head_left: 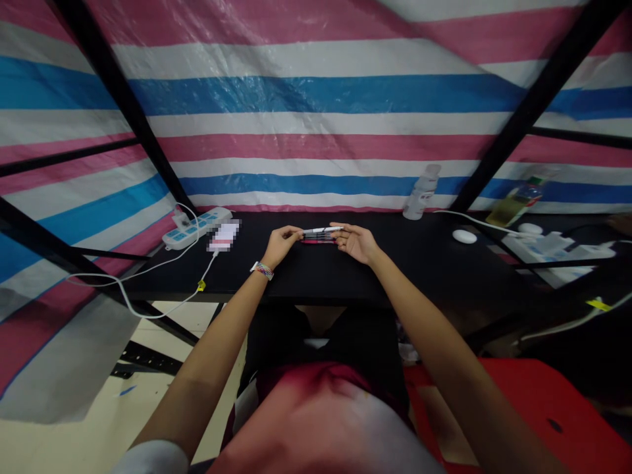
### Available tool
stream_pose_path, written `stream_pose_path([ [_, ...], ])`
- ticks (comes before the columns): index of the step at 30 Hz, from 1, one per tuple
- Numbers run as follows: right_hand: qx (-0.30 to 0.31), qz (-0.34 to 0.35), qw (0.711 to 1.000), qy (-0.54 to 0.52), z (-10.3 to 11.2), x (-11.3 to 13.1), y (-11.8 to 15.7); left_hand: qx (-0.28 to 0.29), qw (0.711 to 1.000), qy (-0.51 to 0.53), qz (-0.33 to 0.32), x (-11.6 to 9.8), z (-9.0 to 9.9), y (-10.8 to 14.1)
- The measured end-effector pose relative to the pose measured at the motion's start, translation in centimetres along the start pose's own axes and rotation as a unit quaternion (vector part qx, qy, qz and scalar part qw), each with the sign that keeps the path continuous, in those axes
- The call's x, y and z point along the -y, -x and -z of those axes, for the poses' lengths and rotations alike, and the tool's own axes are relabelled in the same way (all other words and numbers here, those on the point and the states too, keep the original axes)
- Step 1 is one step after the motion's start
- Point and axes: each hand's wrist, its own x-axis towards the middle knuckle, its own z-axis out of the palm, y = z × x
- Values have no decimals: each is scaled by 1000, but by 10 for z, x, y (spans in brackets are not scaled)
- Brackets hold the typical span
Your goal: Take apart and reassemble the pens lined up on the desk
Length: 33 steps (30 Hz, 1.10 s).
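A small bundle of slim pens (318,238) lies sideways between my two hands, just over the black desk top. The uppermost is a white pen (323,230) with dark markings; darker and pinkish ones show beneath it. My left hand (283,245) pinches the left ends between thumb and fingers. At the other end my right hand (357,242) has its fingers curled round the right ends, the fingertips on top of the white pen. My fingers hide both ends of the bundle.
A white power strip (217,216) and a charging phone (224,237) with a loose cable are at the left. Toward the right stand a bottle (421,194), a white oval object (465,236) and a bottle of yellowish liquid (516,203). Black frame posts (513,108) border the desk (419,257).
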Motion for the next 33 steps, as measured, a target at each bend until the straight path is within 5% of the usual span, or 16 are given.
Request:
stream_pose_path([
  [33,-21,-20,992,-122,1,-1,-2,0,999,45,23,7,2,-3],
])
